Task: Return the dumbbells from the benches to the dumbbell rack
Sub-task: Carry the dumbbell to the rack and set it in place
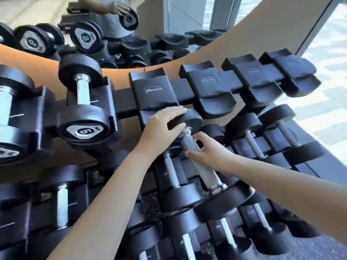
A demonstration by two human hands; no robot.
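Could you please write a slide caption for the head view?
Left hand grips the far head of a dumbbell, right hand its handle, at an empty rack cradle.

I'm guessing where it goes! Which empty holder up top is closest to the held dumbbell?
The leftmost empty cradle, right beside the racked dumbbell; the held dumbbell is at its front edge. The others lie farther right.

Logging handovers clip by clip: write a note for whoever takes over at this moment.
Left hand holds the dumbbell by its far head; right hand has its grip round the handle.
The dumbbell is tilted, far head at the front of an empty top-tier cradle, not seated.
Done: other dumbbells already sit on the rack.
Left: seat this one. Three more top cradles to its right are empty; benches out of view.
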